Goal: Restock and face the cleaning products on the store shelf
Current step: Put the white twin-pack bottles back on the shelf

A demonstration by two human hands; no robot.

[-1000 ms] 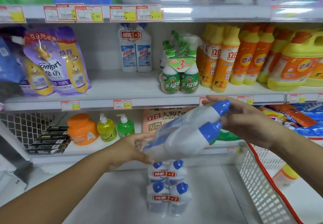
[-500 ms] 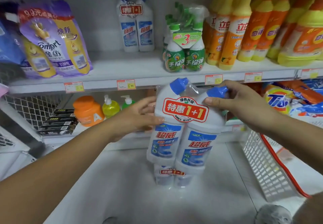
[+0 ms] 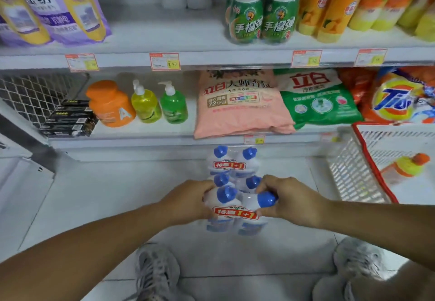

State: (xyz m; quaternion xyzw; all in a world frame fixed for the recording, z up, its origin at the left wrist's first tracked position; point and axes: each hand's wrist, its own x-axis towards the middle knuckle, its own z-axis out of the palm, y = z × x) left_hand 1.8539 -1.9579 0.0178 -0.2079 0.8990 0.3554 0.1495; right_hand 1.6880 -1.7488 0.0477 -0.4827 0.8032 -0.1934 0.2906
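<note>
Left hand (image 3: 188,200), right hand (image 3: 292,199) grip 2-pack (image 3: 233,213) over white base shelf (image 3: 117,195).

Both bare forearms reach forward and down, converging low in front of the body. The left hand (image 3: 190,200) is curled round one side of the twin pack (image 3: 235,215) — the right hand (image 3: 290,200) grips the other side at a cap

Head camera, tilted downward, close to shelf (image 3: 235,59)
</note>
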